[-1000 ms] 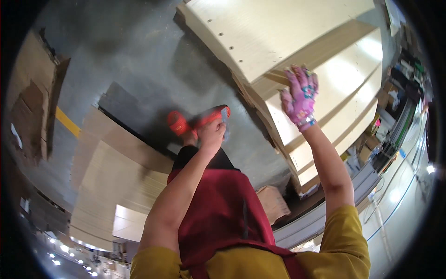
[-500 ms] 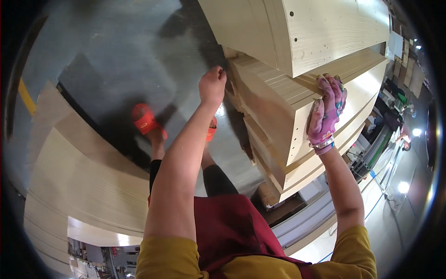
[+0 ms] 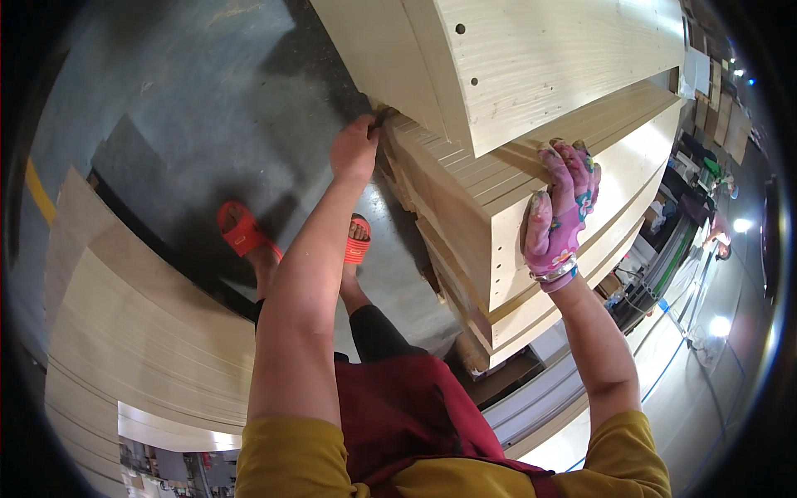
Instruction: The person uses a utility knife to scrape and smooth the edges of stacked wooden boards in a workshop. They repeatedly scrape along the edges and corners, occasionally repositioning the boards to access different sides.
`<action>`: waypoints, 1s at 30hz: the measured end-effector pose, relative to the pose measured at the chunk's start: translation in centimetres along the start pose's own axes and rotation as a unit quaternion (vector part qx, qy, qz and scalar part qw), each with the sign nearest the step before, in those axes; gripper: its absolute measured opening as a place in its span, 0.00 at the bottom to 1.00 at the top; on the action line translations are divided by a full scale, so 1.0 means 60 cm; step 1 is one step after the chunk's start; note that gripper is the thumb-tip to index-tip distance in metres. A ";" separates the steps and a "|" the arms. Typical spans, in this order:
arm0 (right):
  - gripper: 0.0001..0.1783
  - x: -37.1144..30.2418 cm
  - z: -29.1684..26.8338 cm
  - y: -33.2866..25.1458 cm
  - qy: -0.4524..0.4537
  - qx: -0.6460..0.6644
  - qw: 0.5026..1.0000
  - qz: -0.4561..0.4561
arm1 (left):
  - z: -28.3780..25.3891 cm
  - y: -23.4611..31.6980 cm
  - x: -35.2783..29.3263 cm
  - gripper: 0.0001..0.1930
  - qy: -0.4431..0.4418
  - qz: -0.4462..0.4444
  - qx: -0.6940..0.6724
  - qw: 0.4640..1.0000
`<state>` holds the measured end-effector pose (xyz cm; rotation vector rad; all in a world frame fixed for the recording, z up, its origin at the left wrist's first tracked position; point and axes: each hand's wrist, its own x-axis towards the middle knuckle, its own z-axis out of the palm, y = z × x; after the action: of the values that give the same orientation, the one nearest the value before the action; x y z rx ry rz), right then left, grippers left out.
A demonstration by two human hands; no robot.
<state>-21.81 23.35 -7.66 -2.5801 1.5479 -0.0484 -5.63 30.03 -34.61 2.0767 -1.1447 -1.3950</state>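
Observation:
My bare left hand (image 3: pixel 355 151) is closed, fingers curled, at the far left corner of a stack of pale wooden panels (image 3: pixel 452 170). A small dark thing (image 3: pixel 383 117) shows at its fingertips; whether the hand grips it I cannot tell. My right hand (image 3: pixel 564 212), in a pink flowered glove with soiled fingertips, lies against the stack's near face, fingers stretched toward the top edge and thumb apart. Above and beyond it, another pale panel block (image 3: pixel 548 66) with dark round holes overhangs the stack.
More pale boards (image 3: pixel 141 315) lie at my left. Red slippers (image 3: pixel 246 228) are on my feet on the grey floor (image 3: pixel 183 100). Lower panels and a cardboard box (image 3: pixel 470 353) sit under the stack. Farther right are workshop clutter and a distant person (image 3: pixel 719 236).
My left hand has come up against the stack's far left corner, where the dark thing now shows. My right hand stays on the near face. The whole view has shifted slightly.

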 end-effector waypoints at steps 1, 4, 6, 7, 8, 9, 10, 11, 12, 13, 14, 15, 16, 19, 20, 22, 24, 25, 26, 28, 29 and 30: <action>0.27 -0.001 0.000 0.000 -0.002 -0.005 1.000 0.002 | 0.002 0.000 0.000 0.11 -0.001 0.011 0.017 1.000; 0.27 -0.001 0.001 -0.002 -0.006 -0.013 1.000 0.006 | 0.012 -0.005 0.008 0.11 -0.005 0.000 0.003 1.000; 0.29 -0.001 -0.002 -0.002 -0.028 -0.030 0.999 0.000 | 0.017 -0.006 0.013 0.11 -0.011 -0.017 -0.009 1.000; 0.29 -0.001 -0.003 0.000 -0.028 -0.030 0.999 0.001 | 0.018 -0.005 0.016 0.10 -0.015 -0.022 -0.006 1.000; 0.29 -0.002 -0.002 0.001 -0.028 -0.030 0.999 0.001 | 0.018 -0.004 0.017 0.10 -0.019 -0.028 -0.002 0.999; 0.29 -0.003 -0.002 0.001 -0.027 -0.029 0.999 0.001 | 0.016 -0.004 0.018 0.10 -0.016 -0.018 -0.007 1.000; 0.28 -0.002 -0.002 0.001 -0.022 -0.024 0.999 0.003 | 0.014 -0.004 0.018 0.10 -0.014 -0.010 -0.012 1.000; 0.27 -0.002 -0.002 0.000 -0.018 -0.018 1.000 0.004 | 0.013 -0.004 0.018 0.11 -0.011 -0.001 -0.017 1.000; 0.26 0.000 -0.001 0.000 -0.012 -0.012 1.000 0.003 | 0.012 -0.006 0.019 0.11 -0.008 0.008 -0.006 1.000; 0.26 0.000 -0.001 0.000 -0.011 -0.012 1.000 0.002 | 0.011 -0.007 0.021 0.11 -0.005 0.017 0.004 1.000; 0.26 -0.001 -0.002 0.001 -0.011 -0.012 1.000 0.001 | 0.010 -0.008 0.023 0.11 -0.002 0.025 0.014 1.000; 0.26 -0.002 -0.002 0.001 -0.013 -0.012 1.000 0.001 | 0.008 -0.005 0.022 0.11 -0.005 0.021 0.014 1.000; 0.26 -0.001 -0.003 0.001 -0.010 -0.012 1.000 -0.002 | 0.006 -0.002 0.022 0.10 -0.007 0.016 0.014 1.000; 0.26 0.002 -0.002 -0.001 -0.007 -0.011 1.000 -0.007 | -0.005 0.014 0.017 0.10 -0.016 0.000 0.018 1.000; 0.26 0.003 -0.003 -0.002 -0.007 -0.013 1.000 -0.006 | -0.010 0.020 0.015 0.10 -0.018 -0.006 0.020 1.000; 0.26 0.003 -0.002 -0.003 -0.009 -0.010 1.000 -0.003 | -0.032 0.037 0.001 0.09 -0.017 0.052 -0.032 0.998; 0.26 0.000 -0.002 -0.002 -0.010 -0.007 1.000 0.005 | -0.067 0.069 -0.029 0.08 -0.039 0.115 -0.059 0.991; 0.26 -0.001 0.000 -0.001 -0.008 -0.003 1.000 0.007 | -0.094 0.097 -0.052 0.08 -0.060 0.150 -0.060 0.985; 0.26 0.000 0.001 0.000 -0.006 0.000 1.000 0.007 | -0.107 0.113 -0.062 0.08 -0.079 0.185 -0.062 0.978; 0.26 0.000 0.002 -0.005 -0.006 0.001 1.000 0.016 | -0.106 0.100 -0.065 0.08 -0.026 0.099 -0.153 0.983; 0.26 -0.002 0.000 -0.004 -0.005 0.008 1.000 0.015 | -0.101 0.091 -0.066 0.08 0.001 0.055 -0.197 0.979; 0.26 -0.001 -0.001 -0.002 -0.002 0.014 1.000 0.012 | -0.093 0.085 -0.053 0.07 0.028 0.061 -0.142 0.988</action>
<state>-21.73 23.44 -7.60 -2.5387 1.5642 -0.0619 -3.27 28.89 -26.84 1.8040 -0.9707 -1.3463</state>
